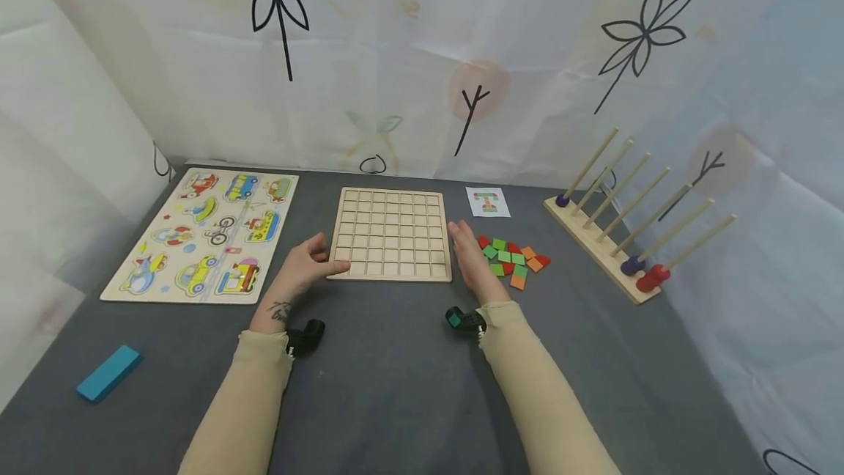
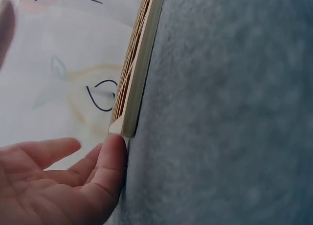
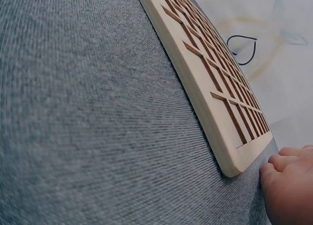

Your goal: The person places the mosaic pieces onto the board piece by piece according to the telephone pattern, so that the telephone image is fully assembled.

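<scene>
A square wooden grid board (image 1: 392, 234) lies flat on the grey table, its cells showing bare wood. At its left edge is my left hand (image 1: 300, 270), the thumb reaching over the near left corner in the head view. The left wrist view shows a fingertip of that hand (image 2: 83, 186) against the corner of the board (image 2: 132, 102). My right hand (image 1: 473, 261) stands along the right edge, fingers fairly straight. In the right wrist view this hand (image 3: 291, 181) is just beyond the board's corner (image 3: 232, 161); contact is unclear.
Beside my right hand lie several red, green and orange tiles (image 1: 504, 257). Behind them is a small pattern card (image 1: 488, 202). A vehicle puzzle board (image 1: 204, 237) lies left, a blue block (image 1: 109, 373) nearer. A pegged wooden stand (image 1: 600, 244) with rings rises at right.
</scene>
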Tool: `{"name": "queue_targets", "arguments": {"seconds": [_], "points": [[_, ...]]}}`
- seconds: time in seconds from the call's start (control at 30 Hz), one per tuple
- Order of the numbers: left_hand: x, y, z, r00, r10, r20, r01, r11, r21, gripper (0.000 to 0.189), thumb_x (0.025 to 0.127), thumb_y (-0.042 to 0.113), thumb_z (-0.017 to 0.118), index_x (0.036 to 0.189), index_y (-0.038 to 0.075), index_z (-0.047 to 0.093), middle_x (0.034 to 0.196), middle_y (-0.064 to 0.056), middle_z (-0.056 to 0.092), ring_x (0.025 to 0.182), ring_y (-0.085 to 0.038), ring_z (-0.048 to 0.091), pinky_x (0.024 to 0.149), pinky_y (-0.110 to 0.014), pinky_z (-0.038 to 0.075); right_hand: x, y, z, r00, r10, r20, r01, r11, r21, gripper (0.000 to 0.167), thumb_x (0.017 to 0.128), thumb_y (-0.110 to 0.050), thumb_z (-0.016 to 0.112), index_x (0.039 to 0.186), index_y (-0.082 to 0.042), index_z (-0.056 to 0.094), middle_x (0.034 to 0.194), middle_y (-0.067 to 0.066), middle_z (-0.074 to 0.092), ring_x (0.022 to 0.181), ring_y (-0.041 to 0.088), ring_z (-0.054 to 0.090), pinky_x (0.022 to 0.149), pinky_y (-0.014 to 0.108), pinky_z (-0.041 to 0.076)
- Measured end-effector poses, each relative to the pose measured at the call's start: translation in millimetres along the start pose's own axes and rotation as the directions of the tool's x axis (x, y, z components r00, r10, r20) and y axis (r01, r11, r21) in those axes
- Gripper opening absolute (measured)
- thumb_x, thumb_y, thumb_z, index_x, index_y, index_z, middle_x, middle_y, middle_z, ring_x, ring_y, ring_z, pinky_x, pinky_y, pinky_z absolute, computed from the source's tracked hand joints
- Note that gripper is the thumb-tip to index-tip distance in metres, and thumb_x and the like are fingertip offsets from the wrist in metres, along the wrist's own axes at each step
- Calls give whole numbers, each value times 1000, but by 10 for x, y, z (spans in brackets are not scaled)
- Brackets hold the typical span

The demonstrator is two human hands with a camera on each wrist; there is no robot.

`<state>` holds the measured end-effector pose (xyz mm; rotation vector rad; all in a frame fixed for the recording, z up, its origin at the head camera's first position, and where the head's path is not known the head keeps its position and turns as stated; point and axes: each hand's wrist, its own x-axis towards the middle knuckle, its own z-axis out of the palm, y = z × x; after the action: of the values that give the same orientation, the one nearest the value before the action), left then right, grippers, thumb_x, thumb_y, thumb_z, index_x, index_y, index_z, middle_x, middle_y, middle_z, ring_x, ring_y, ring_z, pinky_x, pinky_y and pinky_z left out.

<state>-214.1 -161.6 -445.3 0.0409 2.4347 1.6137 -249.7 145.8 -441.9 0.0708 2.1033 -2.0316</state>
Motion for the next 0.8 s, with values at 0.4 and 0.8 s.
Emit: {"name": "queue_targets", "arguments": {"seconds": [0.4, 0.8], "points": [[89, 70, 47, 999, -31, 40, 20, 965, 260, 91, 67, 24, 83, 139, -5, 35, 110, -21, 54, 92, -28, 49, 80, -39, 40, -58, 4, -31, 1000, 26, 11, -26, 1000, -7, 73, 97, -38, 36, 149, -6, -3, 156, 14, 1, 142, 31, 3, 114, 43, 4], [149, 58, 0, 995, -64, 72, 33, 930, 366, 90, 67, 10, 81, 141, -6, 32, 101, -18, 54, 81, -24, 49, 68, -32, 41, -180, -9, -58, 996, 41, 80, -43, 999, 23, 70, 99, -34, 34, 148, -2, -4, 155, 18, 5, 142, 30, 11, 114, 40, 11]]}}
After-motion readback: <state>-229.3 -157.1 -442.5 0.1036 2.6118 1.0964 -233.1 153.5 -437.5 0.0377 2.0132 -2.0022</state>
